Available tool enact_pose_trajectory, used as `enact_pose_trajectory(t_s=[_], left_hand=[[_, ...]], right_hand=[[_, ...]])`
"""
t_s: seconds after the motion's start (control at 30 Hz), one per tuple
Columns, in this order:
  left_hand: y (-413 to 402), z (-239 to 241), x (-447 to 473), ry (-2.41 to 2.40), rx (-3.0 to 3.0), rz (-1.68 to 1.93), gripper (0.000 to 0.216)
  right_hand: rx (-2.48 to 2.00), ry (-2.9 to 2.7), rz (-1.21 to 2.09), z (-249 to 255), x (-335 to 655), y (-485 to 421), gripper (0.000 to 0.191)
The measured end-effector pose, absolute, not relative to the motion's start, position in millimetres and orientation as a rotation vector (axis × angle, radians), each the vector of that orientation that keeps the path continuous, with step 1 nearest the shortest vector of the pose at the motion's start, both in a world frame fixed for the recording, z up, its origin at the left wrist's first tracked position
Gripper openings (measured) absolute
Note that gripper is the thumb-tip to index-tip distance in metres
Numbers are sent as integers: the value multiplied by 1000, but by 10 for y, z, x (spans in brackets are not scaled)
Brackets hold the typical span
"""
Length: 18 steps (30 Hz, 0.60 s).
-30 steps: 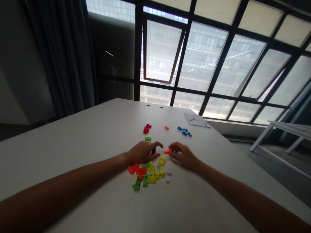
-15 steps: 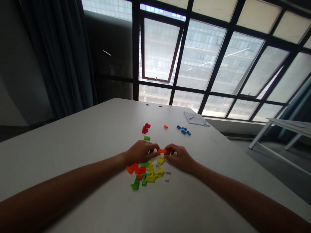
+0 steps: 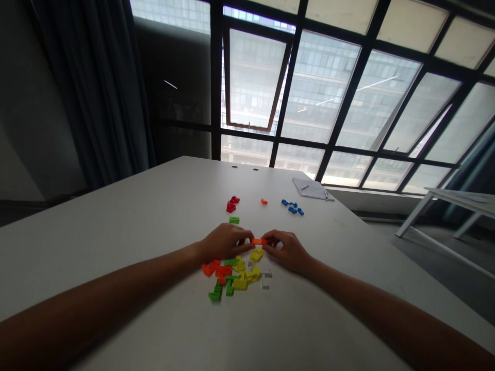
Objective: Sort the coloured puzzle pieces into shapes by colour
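An orange plastic block [image 3: 258, 241] is pinched at its left end by my left hand [image 3: 228, 241] and at its right end by my right hand [image 3: 285, 248]. Both hands are closed on it, just above the table and beyond a loose pile. In that pile lie orange blocks [image 3: 223, 272], green blocks [image 3: 229, 286], yellow blocks [image 3: 240, 284] and white blocks [image 3: 265, 280]. One yellow block [image 3: 256, 255] sits right below the held piece. Past my left hand lies a single green block [image 3: 234, 220].
On the white table [image 3: 154, 221], red blocks [image 3: 231, 207] lie far left of centre, one orange block [image 3: 264, 201] in the middle and several blue blocks [image 3: 293, 211] to the right. Papers [image 3: 311, 188] with a pen rest at the far right edge. A second table [image 3: 460, 198] stands right.
Both hands stay in nearly the same place, still holding the orange block, which looks slightly turned. The loose blocks have not moved.
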<state>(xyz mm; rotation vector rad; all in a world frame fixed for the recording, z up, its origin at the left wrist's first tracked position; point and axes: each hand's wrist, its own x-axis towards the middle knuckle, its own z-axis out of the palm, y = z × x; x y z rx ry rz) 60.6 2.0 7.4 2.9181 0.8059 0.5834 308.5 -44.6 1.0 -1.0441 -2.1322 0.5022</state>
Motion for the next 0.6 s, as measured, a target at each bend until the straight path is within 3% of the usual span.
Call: enact_pose_trajectory(t_s=[0.6], left_hand=[[45,28,610,980,2935,640,31]], right_hand=[[-1084,-1953,177,-89,3155,-321,13]])
